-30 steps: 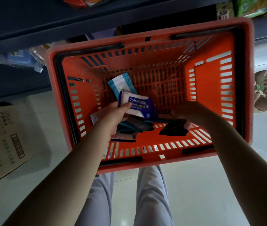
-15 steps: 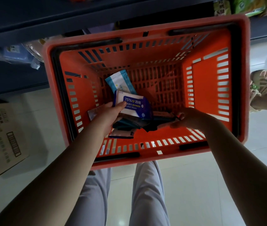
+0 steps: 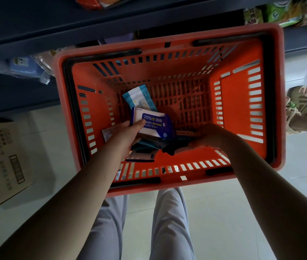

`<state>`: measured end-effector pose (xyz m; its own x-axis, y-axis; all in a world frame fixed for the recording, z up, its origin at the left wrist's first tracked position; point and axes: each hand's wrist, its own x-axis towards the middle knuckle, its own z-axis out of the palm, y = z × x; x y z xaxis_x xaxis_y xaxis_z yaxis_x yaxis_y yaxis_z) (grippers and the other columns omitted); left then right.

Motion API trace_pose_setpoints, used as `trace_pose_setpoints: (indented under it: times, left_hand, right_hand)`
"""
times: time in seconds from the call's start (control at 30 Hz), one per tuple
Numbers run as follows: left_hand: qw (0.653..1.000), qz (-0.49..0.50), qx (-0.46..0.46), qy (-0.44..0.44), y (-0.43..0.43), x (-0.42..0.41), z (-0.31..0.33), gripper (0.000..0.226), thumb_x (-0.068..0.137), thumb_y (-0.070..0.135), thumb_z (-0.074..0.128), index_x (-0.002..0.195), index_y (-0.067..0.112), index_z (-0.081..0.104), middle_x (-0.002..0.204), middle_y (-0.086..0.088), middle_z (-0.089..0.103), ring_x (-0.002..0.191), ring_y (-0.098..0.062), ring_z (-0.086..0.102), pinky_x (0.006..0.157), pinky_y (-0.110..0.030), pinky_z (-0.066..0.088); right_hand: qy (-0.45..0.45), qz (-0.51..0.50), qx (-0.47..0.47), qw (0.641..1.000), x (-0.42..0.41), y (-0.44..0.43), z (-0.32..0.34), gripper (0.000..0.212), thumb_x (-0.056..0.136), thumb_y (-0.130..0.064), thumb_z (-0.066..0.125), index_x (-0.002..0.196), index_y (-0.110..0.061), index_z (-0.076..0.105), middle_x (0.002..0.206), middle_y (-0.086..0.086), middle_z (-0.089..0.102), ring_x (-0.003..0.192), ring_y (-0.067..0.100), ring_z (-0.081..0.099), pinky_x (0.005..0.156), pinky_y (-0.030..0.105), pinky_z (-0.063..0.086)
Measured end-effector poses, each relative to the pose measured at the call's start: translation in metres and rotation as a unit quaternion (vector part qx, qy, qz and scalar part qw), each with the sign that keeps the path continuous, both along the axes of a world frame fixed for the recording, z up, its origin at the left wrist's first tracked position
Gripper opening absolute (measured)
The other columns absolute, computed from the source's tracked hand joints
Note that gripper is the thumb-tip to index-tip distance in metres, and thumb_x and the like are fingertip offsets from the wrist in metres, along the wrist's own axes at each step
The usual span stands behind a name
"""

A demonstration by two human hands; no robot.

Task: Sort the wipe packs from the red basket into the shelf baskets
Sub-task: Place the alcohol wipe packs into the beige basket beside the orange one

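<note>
Red plastic frames everything from my head view: the red basket point(image 3: 167, 186) stands on the pale tiled floor point(image 3: 224, 212) in front of my legs, against a dark shelf point(image 3: 36, 25). My left hand point(image 3: 126, 136) is inside it, fingers curled under the alcohol wipe pack point(image 3: 154, 126) and thumb pressed on its printed face, so I am gripping it. That pack is raised over the basket's floor, face up, its long axis running left to right with the right end dipping toward me. Its blue label reads "75%", some Chinese characters, and "Alcohol Wipes".

Behind it 1 light blue and white pack point(image 3: 139, 98) lies with its long axis pointing away from me. Dark teal packs point(image 3: 148, 145) are piled underneath.

My right hand point(image 3: 214, 136) reaches onto them, fingers bent; I cannot tell whether they grip anything.

A printed cardboard box point(image 3: 0, 162) sits on my left, its writing too blurred to read.
</note>
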<state>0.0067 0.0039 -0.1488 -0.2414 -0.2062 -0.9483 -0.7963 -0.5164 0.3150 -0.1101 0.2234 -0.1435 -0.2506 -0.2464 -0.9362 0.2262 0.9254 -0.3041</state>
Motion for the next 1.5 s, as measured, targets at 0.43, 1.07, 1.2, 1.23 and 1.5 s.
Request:
trace_pose_setpoints:
  times: [0.43, 1.07, 1.2, 1.23, 1.5]
  left_hand:
    - [0.981, 0.155, 0.009, 0.113, -0.008, 0.002, 0.114, 0.014, 0.095, 0.015, 0.059, 0.108, 0.016, 0.062, 0.098, -0.002, 0.071, 0.088, -0.014, 0.068, 0.079, -0.029, 0.057]
    - [0.834, 0.255, -0.143, 0.468, -0.088, 0.062, 0.523, 0.030, 0.093, 0.006, 0.056, 0.119, 0.020, 0.057, 0.110, -0.008, 0.071, 0.086, -0.019, 0.069, 0.067, -0.029, 0.056]
    - [0.817, 0.244, -0.164, 0.496, -0.144, 0.081, 0.559, 0.024, 0.094, 0.010, 0.056, 0.114, 0.024, 0.060, 0.108, -0.007, 0.070, 0.084, -0.017, 0.068, 0.066, -0.029, 0.054]
    - [0.813, 0.241, -0.169, 0.502, -0.161, 0.086, 0.564, 0.023, 0.094, 0.012, 0.057, 0.113, 0.025, 0.060, 0.106, -0.006, 0.071, 0.083, -0.016, 0.068, 0.067, -0.029, 0.054]
    - [0.815, 0.194, -0.207, 0.505, -0.287, 0.128, 0.594, 0.033, 0.094, 0.023, 0.060, 0.126, 0.021, 0.056, 0.109, -0.004, 0.071, 0.090, -0.016, 0.069, 0.067, -0.030, 0.055]
  right_hand:
    - [-0.013, -0.468, -0.142, 0.872, -0.008, 0.006, 0.138, 0.032, 0.090, 0.005, 0.055, 0.119, -0.006, 0.055, 0.103, 0.013, 0.068, 0.098, 0.026, 0.066, 0.085, 0.035, 0.055]
    - [0.088, -0.395, -0.516, 0.755, 0.015, -0.112, 0.533, 0.020, 0.094, -0.012, 0.057, 0.113, -0.011, 0.062, 0.108, 0.009, 0.072, 0.098, 0.022, 0.070, 0.087, 0.035, 0.057]
    - [0.091, -0.389, -0.543, 0.738, 0.028, -0.172, 0.568, 0.016, 0.093, -0.012, 0.058, 0.108, -0.011, 0.063, 0.106, 0.010, 0.073, 0.098, 0.023, 0.070, 0.085, 0.035, 0.058]
    - [0.090, -0.394, -0.550, 0.731, 0.034, -0.190, 0.574, 0.013, 0.093, -0.014, 0.058, 0.104, -0.012, 0.064, 0.103, 0.009, 0.073, 0.096, 0.022, 0.070, 0.084, 0.035, 0.058]
    - [0.086, -0.427, -0.566, 0.700, 0.093, -0.319, 0.582, 0.021, 0.096, -0.025, 0.055, 0.109, -0.010, 0.062, 0.107, 0.011, 0.073, 0.098, 0.022, 0.071, 0.087, 0.039, 0.054]
